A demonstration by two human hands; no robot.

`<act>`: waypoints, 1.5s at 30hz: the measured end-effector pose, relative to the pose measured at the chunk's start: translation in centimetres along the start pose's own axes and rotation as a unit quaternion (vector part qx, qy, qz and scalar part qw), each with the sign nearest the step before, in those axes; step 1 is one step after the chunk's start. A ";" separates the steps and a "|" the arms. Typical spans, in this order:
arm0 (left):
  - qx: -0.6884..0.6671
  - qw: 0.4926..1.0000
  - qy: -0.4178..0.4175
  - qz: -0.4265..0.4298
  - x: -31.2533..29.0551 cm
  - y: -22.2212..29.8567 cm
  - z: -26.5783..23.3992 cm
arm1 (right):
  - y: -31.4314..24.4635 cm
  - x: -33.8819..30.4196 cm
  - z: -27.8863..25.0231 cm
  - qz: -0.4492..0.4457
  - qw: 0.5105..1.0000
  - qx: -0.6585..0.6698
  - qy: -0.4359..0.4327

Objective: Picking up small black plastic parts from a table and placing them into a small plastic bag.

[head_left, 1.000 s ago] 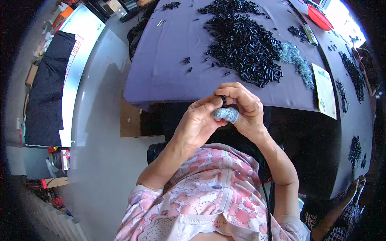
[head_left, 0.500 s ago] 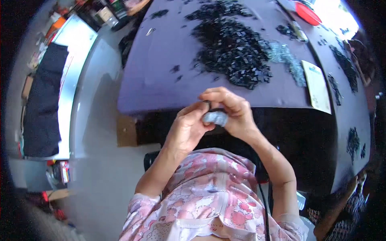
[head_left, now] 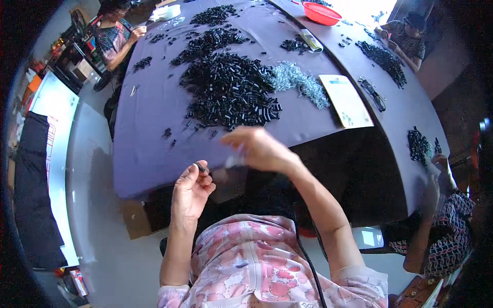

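My left hand (head_left: 190,197) is raised just off the table's near edge, its thumb and fingers pinched on a small black piece (head_left: 201,165). To the right of it my right hand (head_left: 262,149) is over the same edge, smeared by motion. Under its curled fingers shows a blurred, pale, translucent clump (head_left: 234,160), which looks like clear pieces held there. Beyond both hands a large heap of short black tube-like pieces (head_left: 231,87) spreads over the purple-grey tablecloth (head_left: 141,159). A pile of clear small pieces (head_left: 300,81) adjoins the heap's right side.
Right of the clear pile lies a pale printed sheet (head_left: 346,100). Farther back are a red basket (head_left: 322,14) and a yellowish packet (head_left: 311,40). Tweezers (head_left: 134,90) lie at the left. Other people sit at the far left, far right and near right, by smaller black piles (head_left: 382,61).
My hands were together over the pale clump; now they are apart, the left lower with the black piece, the right lifted away with the clump. The view has shifted, showing more of the far table.
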State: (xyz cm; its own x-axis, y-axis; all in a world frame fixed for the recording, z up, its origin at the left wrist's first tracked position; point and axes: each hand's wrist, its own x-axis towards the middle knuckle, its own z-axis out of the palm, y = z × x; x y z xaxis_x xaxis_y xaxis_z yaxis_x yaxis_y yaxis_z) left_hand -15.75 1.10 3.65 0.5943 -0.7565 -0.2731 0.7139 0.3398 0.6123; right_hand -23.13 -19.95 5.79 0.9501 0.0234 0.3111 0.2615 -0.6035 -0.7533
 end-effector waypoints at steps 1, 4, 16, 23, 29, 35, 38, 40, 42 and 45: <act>-0.006 1.000 -0.017 0.011 0.1 0.0 -0.1 | 1.3 0.0 -1.0 0.052 0.995 0.031 0.077; 0.015 0.999 0.028 0.000 0.2 0.0 -0.1 | 5.8 -0.3 -4.3 0.165 0.934 -0.138 0.285; 0.050 0.993 0.045 0.093 -1.0 1.1 -1.7 | 15.2 -2.5 -10.9 0.233 0.862 -0.407 0.194; 0.130 0.940 0.199 0.245 -4.7 6.7 -7.7 | 16.1 -2.9 -11.2 0.221 0.835 -0.494 0.096; 0.135 0.808 0.431 0.377 -8.7 9.3 -17.4 | 17.3 -3.2 -10.0 0.202 0.777 -0.587 0.107; 0.199 0.753 0.577 0.244 -8.7 6.5 -26.5 | 16.1 -3.4 -9.6 0.094 0.775 -0.602 0.171; 0.190 0.749 0.594 0.222 -8.1 7.0 -29.3 | 14.8 -3.4 -9.1 0.100 0.792 -0.579 0.167; 0.256 0.744 0.580 0.212 -8.3 8.4 -29.8 | 13.8 -3.4 -8.4 0.093 0.824 -0.515 0.217; 0.355 0.686 0.589 0.238 -8.5 9.4 -28.7 | 12.5 -3.3 -7.7 0.089 0.838 -0.472 0.258; 0.422 0.625 0.531 0.386 -7.7 10.1 -24.3 | 10.2 -2.6 -6.5 0.102 0.861 -0.388 0.314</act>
State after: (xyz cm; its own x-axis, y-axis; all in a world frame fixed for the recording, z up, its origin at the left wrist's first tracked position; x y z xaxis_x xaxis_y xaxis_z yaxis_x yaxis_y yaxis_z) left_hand -4.08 23.93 -6.14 0.8718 0.4010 0.2814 -0.1215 -0.3796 0.9171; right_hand -23.99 -31.38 1.05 0.6204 -0.4336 0.6535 -0.3232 -0.9006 -0.2907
